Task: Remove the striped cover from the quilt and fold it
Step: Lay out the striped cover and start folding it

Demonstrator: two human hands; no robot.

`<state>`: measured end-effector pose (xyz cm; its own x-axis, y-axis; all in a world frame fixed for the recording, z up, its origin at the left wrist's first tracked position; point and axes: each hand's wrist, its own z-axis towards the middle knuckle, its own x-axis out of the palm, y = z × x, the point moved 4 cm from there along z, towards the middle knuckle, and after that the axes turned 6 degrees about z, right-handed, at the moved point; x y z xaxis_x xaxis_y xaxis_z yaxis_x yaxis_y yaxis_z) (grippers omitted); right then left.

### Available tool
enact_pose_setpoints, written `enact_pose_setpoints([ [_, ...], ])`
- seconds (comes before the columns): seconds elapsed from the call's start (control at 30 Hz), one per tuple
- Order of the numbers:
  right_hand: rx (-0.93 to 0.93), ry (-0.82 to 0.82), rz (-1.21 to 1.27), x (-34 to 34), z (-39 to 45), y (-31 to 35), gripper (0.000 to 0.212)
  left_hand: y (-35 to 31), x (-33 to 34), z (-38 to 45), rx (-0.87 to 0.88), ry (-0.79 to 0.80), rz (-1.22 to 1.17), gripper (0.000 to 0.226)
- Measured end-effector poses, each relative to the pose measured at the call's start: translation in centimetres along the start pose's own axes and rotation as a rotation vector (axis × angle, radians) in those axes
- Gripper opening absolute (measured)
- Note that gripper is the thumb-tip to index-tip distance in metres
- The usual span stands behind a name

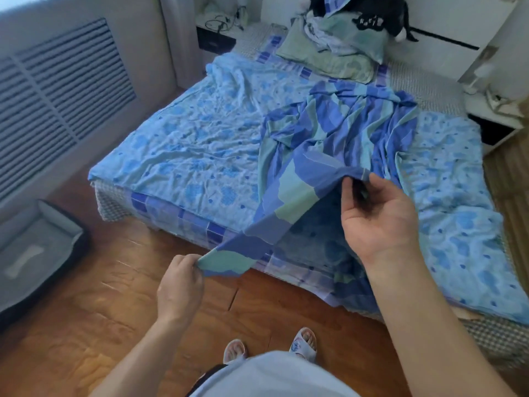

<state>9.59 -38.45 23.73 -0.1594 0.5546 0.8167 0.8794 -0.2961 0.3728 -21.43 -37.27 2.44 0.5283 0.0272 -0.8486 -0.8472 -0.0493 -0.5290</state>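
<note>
**Striped cover stretched between two hands at the foot of the bed**

A pet bed (37,253) with a dark rim lies on the wooden floor (114,305) at the left, and inside it rests what looks like a pale bone-shaped item (24,260), though the blur makes that uncertain. The nightstand (216,35) beyond the bed carries a tangle of dark cables (221,21).

The striped cover (329,133), in bands of blue and pale green, lies rumpled across the floral light-blue quilt (186,138), running from near the green pillow (329,53) down to the near edge of the bed. Its near edge is lifted off the quilt and drawn taut between the hands. The left hand (179,285) pinches the pale green corner between thumb and curled fingers, low and out over the floor. The right hand (378,216) is raised higher, palm turned toward the camera, with thumb and fingertips closed on the cover's edge at its upper fold. Under the lifted cloth the quilt lies in shadow.
</note>
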Motion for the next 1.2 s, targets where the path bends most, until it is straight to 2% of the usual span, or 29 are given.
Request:
enact_pose_setpoints([
  [0.13, 0.07, -0.102, 0.039, -2.8, 0.5, -1.4, 0.009, 4.0, 0.8, -1.5, -0.064, 0.141, 0.2, 0.02],
  [0.23, 0.091, -0.144, 0.053, -4.3, 1.0, -1.8, 0.027, 5.6, 1.5, -2.6, -0.235, 0.088, 0.082, 0.027],
  [0.27, 0.085, -0.171, 0.046, -5.0, 1.3, -1.7, 0.033, 6.0, 1.7, -2.5, -0.374, 0.058, -0.11, 0.03],
  [0.3, 0.076, -0.204, 0.026, -6.0, 1.5, -1.7, 0.033, 6.3, 2.0, -2.6, -0.545, 0.035, -0.406, 0.033],
  [0.37, 0.065, -0.312, -0.025, -9.0, 1.7, -1.7, 0.02, 5.9, 2.3, -2.5, -0.794, -0.014, -0.991, 0.036],
  [0.43, 0.074, -0.444, -0.074, -12.9, 1.7, -2.0, 0.018, 4.7, 1.7, -1.8, -0.876, -0.076, -1.297, 0.027],
  [0.5, 0.087, -0.564, -0.138, -17.2, 1.7, -2.1, 0.02, 3.2, 1.0, -0.7, -0.894, -0.107, -1.417, 0.018],
  [0.53, 0.093, -0.617, -0.18, -19.2, 1.6, -2.1, 0.021, 2.6, 0.6, 0.0, -0.853, -0.115, -1.355, 0.016],
  [0.57, 0.098, -0.665, -0.225, -21.0, 1.5, -1.9, 0.019, 2.1, -0.3, 0.6, -0.766, -0.125, -1.191, 0.016],
  [0.63, 0.048, -0.734, -0.294, -23.7, 1.2, -1.2, 0.015, 0.5, -3.5, 1.3, -0.451, -0.191, -0.702, 0.02],
  [0.67, -0.019, -0.749, -0.312, -24.5, 1.3, -0.4, 0.016, -0.8, -5.7, 1.1, -0.242, -0.293, -0.534, 0.021],
  [0.7, -0.093, -0.746, -0.32, -24.9, 1.6, 0.4, 0.018, -2.1, -8.2, 0.5, -0.029, -0.428, -0.464, 0.023],
  [0.77, -0.162, -0.705, -0.292, -25.0, 2.3, 1.7, 0.019, -4.1, -11.6, -1.4, 0.321, -0.667, -0.471, 0.026],
  [0.83, -0.126, -0.665, -0.237, -24.9, 3.2, 1.9, 0.018, -5.2, -12.7, -1.8, 0.515, -0.704, -0.501, 0.029],
  [0.87, -0.102, -0.657, -0.219, -24.8, 3.6, 1.7, 0.017, -5.5, -12.3, -1.5, 0.538, -0.681, -0.477, 0.028],
  [0.9, -0.077, -0.659, -0.207, -24.8, 3.9, 1.3, 0.016, -5.4, -11.3, -1.2, 0.476, -0.62, -0.438, 0.027],
  [0.93, -0.05, -0.664, -0.205, -24.9, 4.2, 0.8, 0.017, -4.5, -9.8, -0.7, 0.334, -0.513, -0.421, 0.028],
  [1.0, 0.02, -0.681, -0.293, -25.3, 4.4, -0.6, 0.024, -0.4, -6.2, -0.7, -0.163, -0.366, -0.536, 0.029],
  [1.1, 0.06, -0.713, -0.531, -26.2, 3.8, -2.4, 0.033, 6.7, -2.1, -2.2, -0.943, -0.427, -1.02, 0.032],
  [1.13, 0.069, -0.689, -0.601, -26.2, 3.5, -3.1, 0.037, 8.3, -1.5, -2.8, -1.118, -0.482, -1.137, 0.034],
  [1.2, 0.088, -0.617, -0.721, -26.1, 2.9, -4.2, 0.049, 10.7, -1.2, -3.5, -1.26, -0.537, -1.119, 0.036],
])
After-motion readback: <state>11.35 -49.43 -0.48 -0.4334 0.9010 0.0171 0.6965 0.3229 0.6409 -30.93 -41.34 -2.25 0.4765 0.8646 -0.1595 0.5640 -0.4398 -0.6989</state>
